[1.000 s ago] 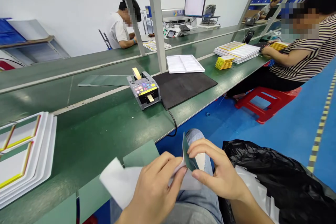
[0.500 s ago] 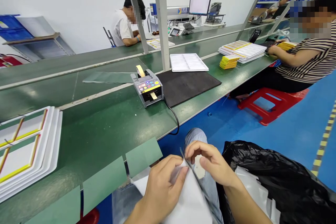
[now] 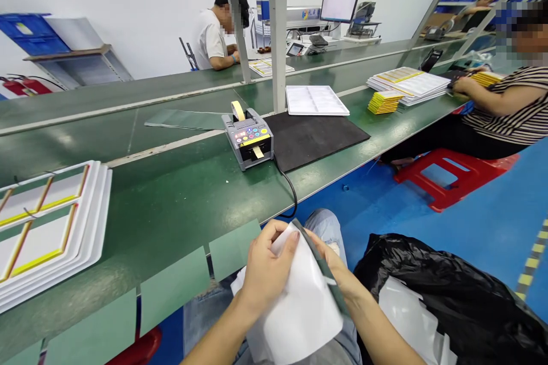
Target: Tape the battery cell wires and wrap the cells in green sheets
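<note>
My left hand pinches the top of a white backing sheet held over my lap, thumb and fingers closed on its upper edge. A thin green film stands away from the sheet's right edge. My right hand sits behind that film, mostly hidden by the sheet, fingers closed on the green film. Both hands hover just off the near edge of the green bench.
Green pieces hang along the bench's near edge. A stack of white trays lies at left, a tape dispenser and black mat ahead. A black bag sits at right. Other people work farther along.
The white sheet has swung up to face me and the green film is peeled farther off its right edge. My right hand has slipped behind the sheet. The view shifted slightly right.
</note>
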Available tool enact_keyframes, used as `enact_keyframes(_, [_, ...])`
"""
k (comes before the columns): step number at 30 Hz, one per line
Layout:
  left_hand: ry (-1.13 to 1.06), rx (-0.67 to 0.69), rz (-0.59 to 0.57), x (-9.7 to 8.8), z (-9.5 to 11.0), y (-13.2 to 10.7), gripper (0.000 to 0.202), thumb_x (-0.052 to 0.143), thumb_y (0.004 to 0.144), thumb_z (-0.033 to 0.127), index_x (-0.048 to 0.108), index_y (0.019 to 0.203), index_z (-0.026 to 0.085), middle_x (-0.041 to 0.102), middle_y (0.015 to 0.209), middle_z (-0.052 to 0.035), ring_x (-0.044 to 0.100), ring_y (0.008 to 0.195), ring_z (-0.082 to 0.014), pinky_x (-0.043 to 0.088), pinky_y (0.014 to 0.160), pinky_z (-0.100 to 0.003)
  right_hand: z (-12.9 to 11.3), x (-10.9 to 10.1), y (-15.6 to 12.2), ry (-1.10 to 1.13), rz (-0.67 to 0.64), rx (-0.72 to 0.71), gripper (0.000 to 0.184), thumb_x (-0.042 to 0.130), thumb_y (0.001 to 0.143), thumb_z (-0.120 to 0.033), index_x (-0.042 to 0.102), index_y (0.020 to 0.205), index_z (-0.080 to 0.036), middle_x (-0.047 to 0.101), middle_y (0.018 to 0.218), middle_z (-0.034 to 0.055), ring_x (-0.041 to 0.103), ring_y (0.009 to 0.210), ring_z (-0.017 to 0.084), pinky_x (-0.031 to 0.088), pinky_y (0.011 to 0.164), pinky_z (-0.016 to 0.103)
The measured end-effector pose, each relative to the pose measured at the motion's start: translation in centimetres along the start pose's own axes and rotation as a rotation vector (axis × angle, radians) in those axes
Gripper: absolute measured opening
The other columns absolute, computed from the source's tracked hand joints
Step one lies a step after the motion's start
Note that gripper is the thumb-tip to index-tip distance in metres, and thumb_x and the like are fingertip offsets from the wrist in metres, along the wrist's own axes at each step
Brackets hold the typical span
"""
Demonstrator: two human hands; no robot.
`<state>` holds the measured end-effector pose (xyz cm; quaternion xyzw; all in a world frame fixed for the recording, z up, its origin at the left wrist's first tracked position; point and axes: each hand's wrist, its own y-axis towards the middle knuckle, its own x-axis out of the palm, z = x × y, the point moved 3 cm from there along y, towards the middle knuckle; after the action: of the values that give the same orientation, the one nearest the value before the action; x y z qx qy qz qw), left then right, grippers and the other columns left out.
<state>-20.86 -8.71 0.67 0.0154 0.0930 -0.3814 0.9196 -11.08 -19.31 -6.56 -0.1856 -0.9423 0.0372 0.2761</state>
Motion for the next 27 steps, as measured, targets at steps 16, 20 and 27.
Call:
enact_keyframes(16, [0.338, -0.038, -0.032, -0.8, 0.4, -0.4, 0.052, 0.065, 0.074, 0.044, 0.048, 0.12, 0.027, 0.065, 0.064, 0.0045, 0.058, 0.051, -0.0163, 0.044, 0.048, -0.025, -6.0, 1.2, -3.2, -0.965, 0.443, -0.49, 0.013, 0.055, 0.085, -0.025, 0.067, 0.084, -0.019, 0.061, 0.068, 0.0013, 0.048, 0.056, 0.013, 0.038, 0.052, 0.026])
enact_keyframes(20, [0.452, -0.051, 0.067, -1.0, 0.2, -0.7, 0.026, 0.063, 0.074, 0.049, 0.059, 0.081, 0.024, 0.067, 0.069, 0.0033, 0.061, 0.06, -0.0176, 0.044, 0.056, -0.027, -5.7, 1.0, -2.4, -0.875, 0.486, -0.332, 0.016, 0.056, 0.083, -0.028, 0.068, 0.084, -0.018, 0.054, 0.057, -0.0019, 0.037, 0.046, 0.01, 0.031, 0.046, 0.025])
enact_keyframes(27, [0.442, 0.024, 0.23, -0.8, 0.4, -1.6, 0.026, 0.063, 0.072, 0.049, 0.059, 0.073, 0.024, 0.065, 0.065, 0.0051, 0.059, 0.057, -0.0153, 0.042, 0.052, -0.024, -5.3, 0.9, -1.8, -0.696, 0.453, -0.324, 0.013, 0.06, 0.08, -0.027, 0.069, 0.081, -0.019, 0.064, 0.074, 0.0018, 0.045, 0.056, 0.012, 0.033, 0.05, 0.025])
